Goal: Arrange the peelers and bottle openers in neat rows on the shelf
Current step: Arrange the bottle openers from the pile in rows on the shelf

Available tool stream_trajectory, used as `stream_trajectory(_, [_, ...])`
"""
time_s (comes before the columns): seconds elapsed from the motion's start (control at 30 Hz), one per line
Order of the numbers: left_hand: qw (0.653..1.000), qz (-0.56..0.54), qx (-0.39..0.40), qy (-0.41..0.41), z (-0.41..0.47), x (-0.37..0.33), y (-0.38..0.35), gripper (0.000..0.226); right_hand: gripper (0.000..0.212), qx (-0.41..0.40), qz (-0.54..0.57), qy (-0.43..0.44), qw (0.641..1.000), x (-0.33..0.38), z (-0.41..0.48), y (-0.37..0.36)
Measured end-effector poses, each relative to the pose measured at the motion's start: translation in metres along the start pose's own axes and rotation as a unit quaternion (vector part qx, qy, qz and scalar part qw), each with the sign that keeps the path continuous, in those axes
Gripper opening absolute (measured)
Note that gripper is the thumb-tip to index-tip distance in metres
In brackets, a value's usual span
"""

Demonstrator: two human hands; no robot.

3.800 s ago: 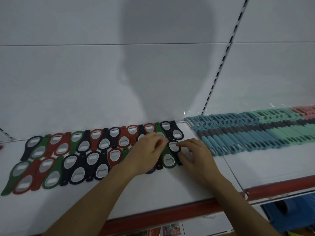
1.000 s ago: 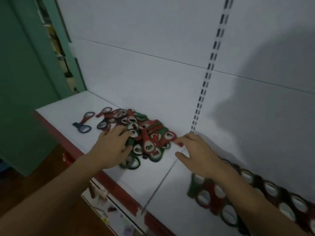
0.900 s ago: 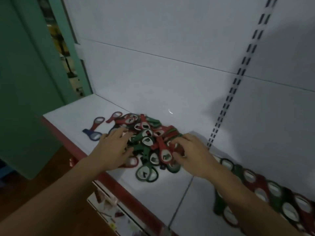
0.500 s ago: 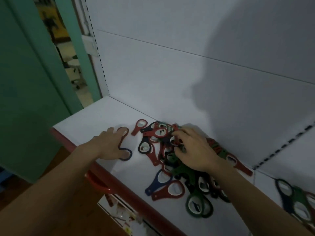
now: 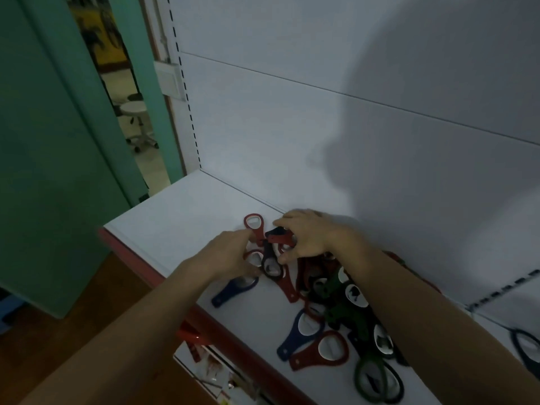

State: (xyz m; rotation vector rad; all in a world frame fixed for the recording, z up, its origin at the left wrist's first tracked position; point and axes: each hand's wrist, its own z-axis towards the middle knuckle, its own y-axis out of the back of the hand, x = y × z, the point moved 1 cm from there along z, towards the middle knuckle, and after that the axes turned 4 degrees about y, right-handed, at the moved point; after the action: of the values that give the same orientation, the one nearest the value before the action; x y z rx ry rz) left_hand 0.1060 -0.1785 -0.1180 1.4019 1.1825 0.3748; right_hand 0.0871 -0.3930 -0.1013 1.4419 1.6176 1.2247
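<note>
Openers lie in a loose pile [image 5: 330,287] on the shelf [image 5: 181,223], near its left end and against the back panel. Compared with half a second ago, the left hand [image 5: 230,255] has left the single opener it was pressing apart from the pile and now sits just beside the right hand [image 5: 309,235]. The right hand has shifted from the pile's middle to its far-left edge. The right thumb and forefinger pinch the handle of a red opener [image 5: 280,238]. Just left of that grip, the left fingertips touch the handle of a second red one, the top opener [image 5: 254,226], whose ring lies beyond them. Whether the left hand pinches it cannot be told. A black opener [image 5: 270,263] lies directly below the grip, between the two hands. A blue opener [image 5: 230,290] lies under the left wrist, toward the shelf's front edge. Count: two hands and two blue openers, the second [image 5: 289,344] well below and right of the grip, beside a loose red one [image 5: 306,359]. At least five red openers show. One green opener [image 5: 368,361] lies nearest the camera, overlapping a dark ring. The pile's core is too tangled and dim to count.
</note>
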Motion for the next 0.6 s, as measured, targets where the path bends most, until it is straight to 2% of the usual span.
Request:
stream_trajectory(0.07, [1.0, -0.012, -0.015, -0.024, -0.008, 0.001, 0.0, 0.055, 0.093, 0.007, -0.004, 0.02, 1.0, -0.006, 0.004, 0.004])
stream_trajectory(0.1, [0.999, -0.022, -0.017, -0.045, -0.013, 0.002, 0.0, 0.052, 0.097, 0.015, -0.001, 0.028, 0.999, -0.009, 0.003, 0.005])
stream_trajectory(0.2, [0.997, 0.061, -0.007, -0.054, -0.023, 0.008, -0.004, 0.062, 0.105, 0.018, 0.002, 0.044, 0.999, -0.017, -0.006, 0.002])
stream_trajectory(0.27, [0.993, 0.104, 0.002, -0.055, -0.021, 0.007, -0.008, 0.056, 0.094, -0.005, 0.007, 0.049, 0.999, -0.019, -0.009, -0.001])
stream_trajectory(0.37, [0.989, 0.115, 0.009, -0.092, -0.017, 0.0, -0.007, 0.035, 0.079, -0.008, 0.004, 0.05, 0.999, -0.016, -0.01, 0.001])
stream_trajectory(0.5, [0.986, 0.138, -0.029, -0.093, -0.014, 0.002, -0.014, 0.042, 0.05, -0.045, -0.033, 0.042, 0.998, -0.014, -0.019, -0.007])
stream_trajectory(0.6, [0.991, 0.092, -0.036, -0.095, -0.009, 0.011, -0.016, 0.047, 0.053, -0.105, -0.069, 0.044, 0.991, -0.01, -0.025, -0.016])
